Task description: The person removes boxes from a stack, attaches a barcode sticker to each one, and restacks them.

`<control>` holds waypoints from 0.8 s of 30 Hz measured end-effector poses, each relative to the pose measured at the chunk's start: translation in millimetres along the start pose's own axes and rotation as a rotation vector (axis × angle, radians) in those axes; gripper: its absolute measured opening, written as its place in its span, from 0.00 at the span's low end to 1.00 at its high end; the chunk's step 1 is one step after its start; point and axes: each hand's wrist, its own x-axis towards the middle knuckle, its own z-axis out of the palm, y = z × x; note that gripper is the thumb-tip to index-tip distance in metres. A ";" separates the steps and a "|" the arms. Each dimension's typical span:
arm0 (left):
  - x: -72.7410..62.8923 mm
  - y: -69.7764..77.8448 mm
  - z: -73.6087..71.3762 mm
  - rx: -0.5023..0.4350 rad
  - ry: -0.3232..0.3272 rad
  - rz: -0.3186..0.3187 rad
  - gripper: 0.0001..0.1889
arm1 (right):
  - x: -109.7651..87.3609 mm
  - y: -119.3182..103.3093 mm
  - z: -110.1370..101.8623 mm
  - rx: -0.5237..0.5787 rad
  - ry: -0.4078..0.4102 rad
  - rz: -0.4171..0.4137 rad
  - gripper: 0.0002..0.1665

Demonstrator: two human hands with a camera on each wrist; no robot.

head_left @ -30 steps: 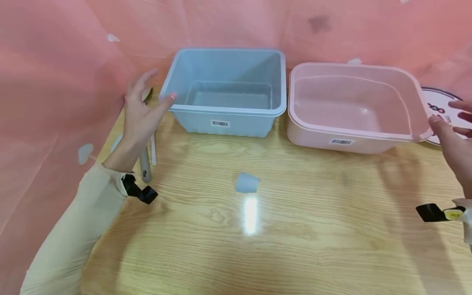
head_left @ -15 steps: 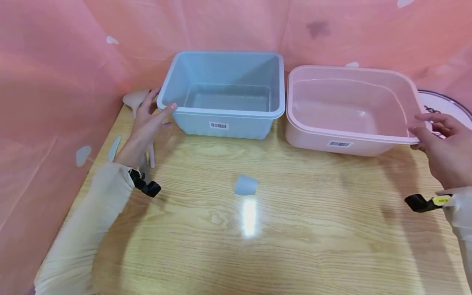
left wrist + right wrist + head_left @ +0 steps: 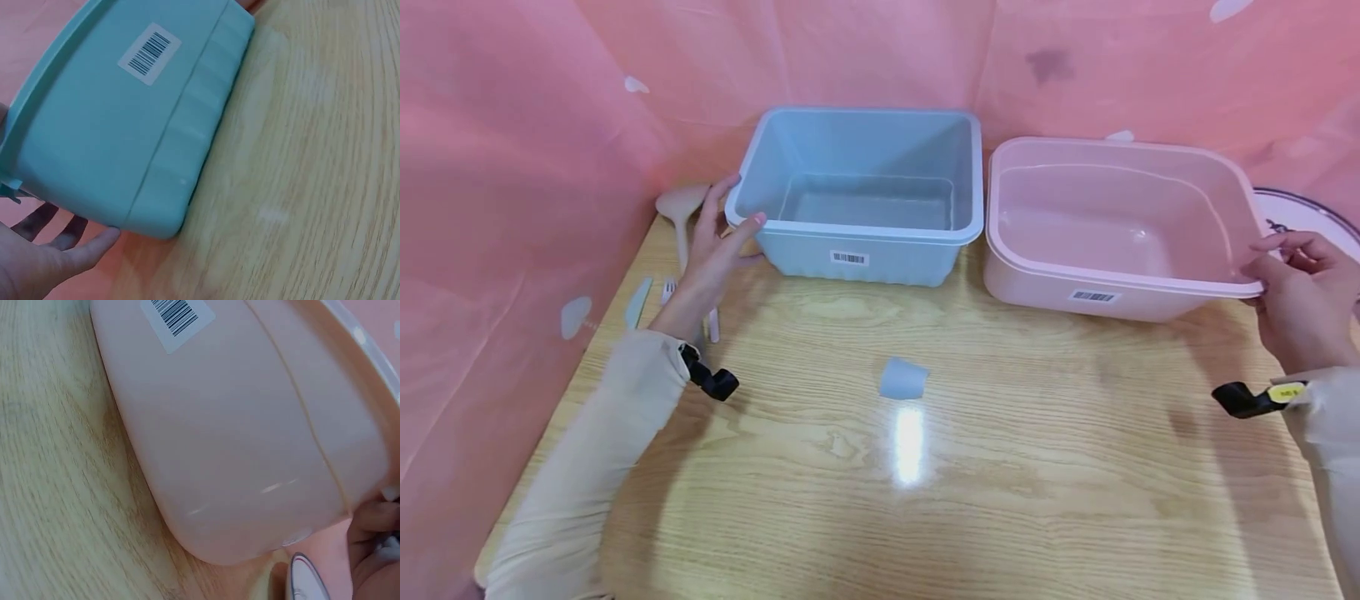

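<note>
A light blue plastic bin (image 3: 850, 254) stands at the back of the wooden table. At its left end my left hand (image 3: 703, 258) holds the rim, the thumb over the front left corner; in the left wrist view, fingers of the left hand (image 3: 56, 256) lie against the outer wall below the rim. To its right is a pink plastic bin (image 3: 1120, 287). Its right rim is gripped by my right hand (image 3: 1303, 292). The right wrist view catches only part of the right hand (image 3: 375, 550) under the rim of the pink bin (image 3: 219, 437).
A small grey-blue cup (image 3: 903, 379) lies on its side mid-table (image 3: 880, 500). Left of the blue bin are a beige ladle-like utensil (image 3: 682, 202), a pale green knife (image 3: 638, 302) and a fork (image 3: 668, 290). Partly behind the right hand sits a white round plate (image 3: 1311, 212). Pink cloth (image 3: 887, 50) walls the back.
My left hand has come down onto the blue bin's left rim. The right hand has moved left and taken hold of the pink bin's right rim. Both bins stay in place.
</note>
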 end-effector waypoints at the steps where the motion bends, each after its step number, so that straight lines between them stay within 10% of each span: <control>1: 0.1 -0.8 0.4 -0.008 -0.001 0.002 0.33 | 1.4 0.4 0.8 0.022 0.003 -0.008 0.13; 24: 3.6 -4.6 7.3 0.014 0.014 -0.003 0.32 | 7.3 -8.6 -13.2 0.208 -0.032 -0.015 0.18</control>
